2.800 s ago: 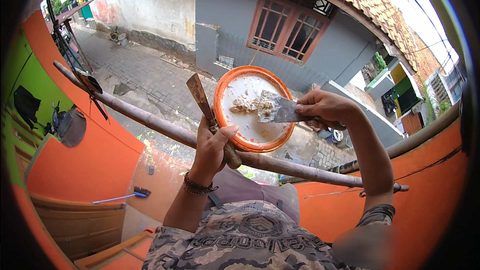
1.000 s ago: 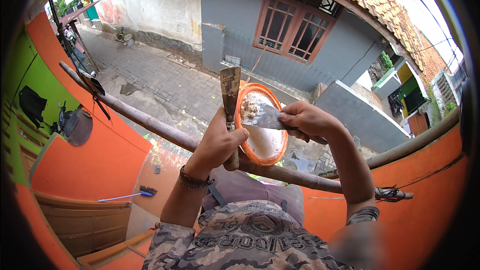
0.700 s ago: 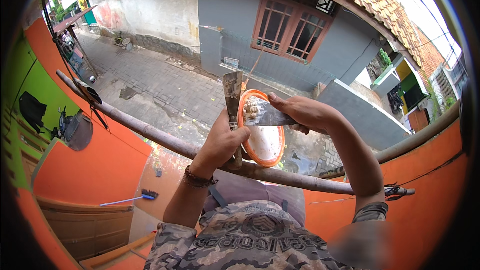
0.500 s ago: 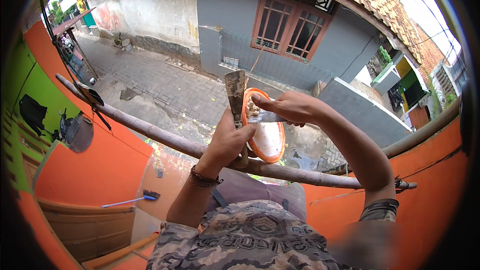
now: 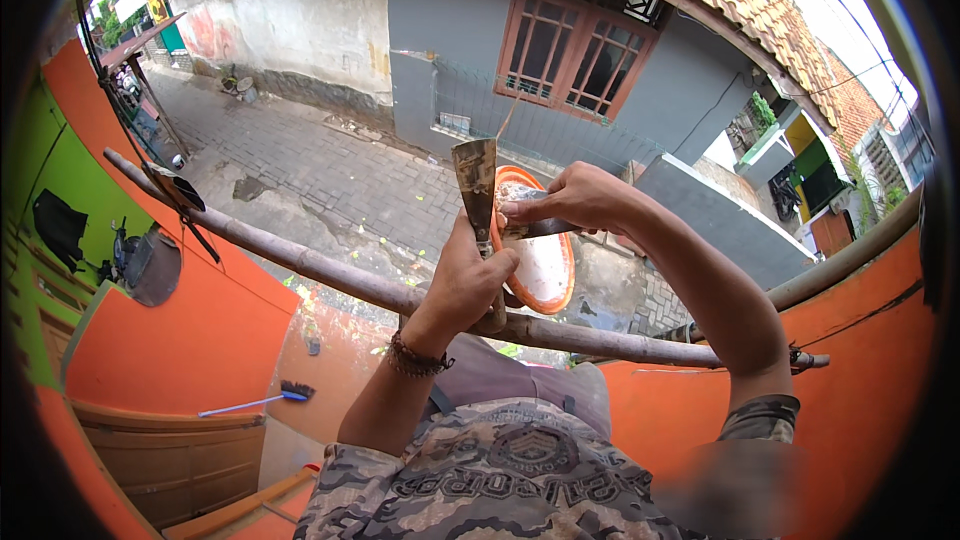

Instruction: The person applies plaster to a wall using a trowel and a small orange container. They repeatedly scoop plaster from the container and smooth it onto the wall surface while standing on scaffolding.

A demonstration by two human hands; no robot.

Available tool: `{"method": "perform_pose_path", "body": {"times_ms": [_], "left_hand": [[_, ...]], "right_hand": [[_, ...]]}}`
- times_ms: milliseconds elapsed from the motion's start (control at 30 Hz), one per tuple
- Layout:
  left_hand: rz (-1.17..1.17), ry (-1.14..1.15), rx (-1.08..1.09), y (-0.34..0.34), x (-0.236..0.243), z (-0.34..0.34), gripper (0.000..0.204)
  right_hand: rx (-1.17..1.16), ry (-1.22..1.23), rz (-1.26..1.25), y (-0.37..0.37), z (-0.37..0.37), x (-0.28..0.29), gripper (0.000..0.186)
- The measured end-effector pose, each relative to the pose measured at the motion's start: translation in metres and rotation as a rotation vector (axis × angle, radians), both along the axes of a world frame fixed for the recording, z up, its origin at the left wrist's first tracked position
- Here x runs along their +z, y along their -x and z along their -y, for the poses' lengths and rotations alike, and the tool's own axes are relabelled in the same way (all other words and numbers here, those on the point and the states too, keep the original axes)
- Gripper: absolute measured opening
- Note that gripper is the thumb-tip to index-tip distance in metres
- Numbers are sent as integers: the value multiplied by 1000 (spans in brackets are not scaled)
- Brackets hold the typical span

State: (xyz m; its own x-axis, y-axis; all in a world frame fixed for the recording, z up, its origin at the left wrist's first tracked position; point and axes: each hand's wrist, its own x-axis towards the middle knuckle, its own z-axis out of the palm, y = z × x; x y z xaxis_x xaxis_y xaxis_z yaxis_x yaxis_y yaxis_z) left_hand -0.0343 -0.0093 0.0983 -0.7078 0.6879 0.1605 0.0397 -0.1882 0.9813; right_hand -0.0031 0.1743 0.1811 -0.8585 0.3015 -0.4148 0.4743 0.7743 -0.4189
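Note:
My left hand (image 5: 462, 275) is closed around the handle of a putty knife (image 5: 474, 180), its stained blade pointing up. Right beside that blade, a tilted oval orange tub (image 5: 567, 292) with white paste (image 5: 540, 265) inside faces me. The left fingers pass behind the tub's near side, so how they support it is partly hidden. My right hand (image 5: 582, 202) is closed on a second scraper (image 5: 548, 228), thumb pressed along it. This scraper's blade lies across the tub's opening, near the upright knife, with some paste at its end.
A bamboo pole (image 5: 330, 285) runs crosswise below my hands, and another pole (image 5: 840, 275) joins at the right. Orange walls (image 5: 180, 330) flank me. Down below are a paved lane (image 5: 330, 170), a blue-handled broom (image 5: 250, 404) and a grey house with a window (image 5: 580, 50).
The right hand's scraper has turned and shifted slightly within the tub; less of its flat face shows. The beige lump near my right thumb is less visible. The tub has tilted a little.

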Motion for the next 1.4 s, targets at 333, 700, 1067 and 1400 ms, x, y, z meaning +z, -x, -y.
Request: {"method": "perform_pose_path", "body": {"times_ms": [333, 700, 1067, 1400], "left_hand": [[272, -80, -28, -8, 5, 6, 50], [189, -59, -41, -7, 0, 10, 51], [336, -138, -105, -3, 3, 5, 51], [102, -67, -58, -7, -7, -1, 48]], "right_hand": [[99, 41, 105, -5, 0, 11, 77], [105, -30, -71, -6, 10, -11, 85], [152, -14, -54, -2, -12, -13, 74], [-12, 54, -116, -10, 2, -11, 79]]}}
